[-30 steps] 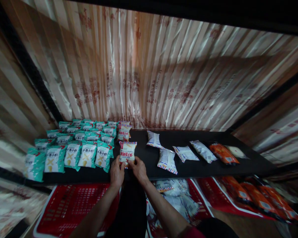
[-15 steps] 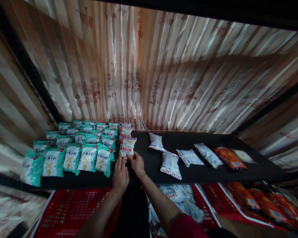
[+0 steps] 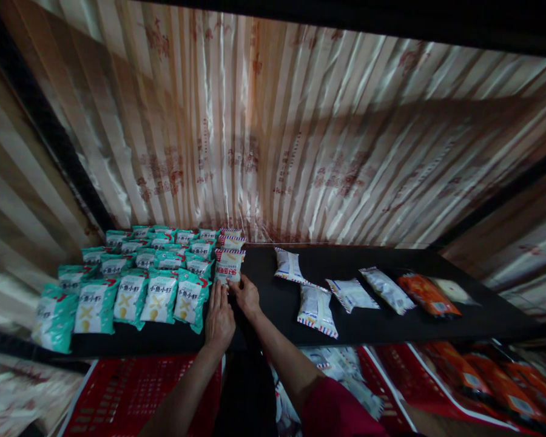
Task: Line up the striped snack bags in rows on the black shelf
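Observation:
My left hand [image 3: 220, 320] and my right hand [image 3: 247, 296] are together at the lower edge of a white snack bag [image 3: 229, 267] with red lettering and a striped edge. The left fingers lie close together along its lower left part. At the lower right corner, my right thumb and fingers grip it. Right behind it stand similar striped bags [image 3: 231, 241], partly hidden. To the left, several rows of teal-and-white snack bags [image 3: 159, 297] stand on the black shelf [image 3: 264, 321].
Several white striped bags [image 3: 316, 308] lie flat to the right, beside an orange packet [image 3: 428, 295] and a pale packet [image 3: 452, 290]. Below the shelf are red baskets [image 3: 141, 388], one with white bags [image 3: 337, 363]. A plastic-like curtain [image 3: 273, 121] hangs behind.
The snack bag in my hands has shifted slightly left, closer to the teal rows. Both hands have moved a little with it, and the view has shifted slightly.

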### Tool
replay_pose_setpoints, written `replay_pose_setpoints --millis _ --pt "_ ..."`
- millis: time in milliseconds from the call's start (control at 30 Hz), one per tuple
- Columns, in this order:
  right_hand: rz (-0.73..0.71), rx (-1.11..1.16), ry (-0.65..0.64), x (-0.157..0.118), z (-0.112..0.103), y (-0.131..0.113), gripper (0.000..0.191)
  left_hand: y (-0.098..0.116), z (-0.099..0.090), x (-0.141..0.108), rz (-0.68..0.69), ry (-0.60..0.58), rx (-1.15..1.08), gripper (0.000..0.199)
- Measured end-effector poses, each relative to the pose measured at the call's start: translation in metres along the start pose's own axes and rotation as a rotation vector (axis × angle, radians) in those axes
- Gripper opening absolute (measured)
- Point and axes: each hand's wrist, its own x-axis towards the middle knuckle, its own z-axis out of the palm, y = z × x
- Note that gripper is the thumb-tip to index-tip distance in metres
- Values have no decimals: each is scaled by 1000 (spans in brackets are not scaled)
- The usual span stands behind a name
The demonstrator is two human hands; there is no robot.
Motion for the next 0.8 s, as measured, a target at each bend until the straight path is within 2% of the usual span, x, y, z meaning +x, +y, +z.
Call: replay_pose_setpoints --millis 300,533,667,800 --pt "-40 -11 0 7 4 -3 27 1 0 0 -9 -10 -24 55" --pt "-52 -73 -2 12 9 7 32 0 3 0 -2 -1 -4 56" --pt "-117 2 65 8 8 10 46 1 1 0 0 8 -2 57" --pt "-120 137 206 10 6 12 51 2 1 0 -18 38 -27 59"
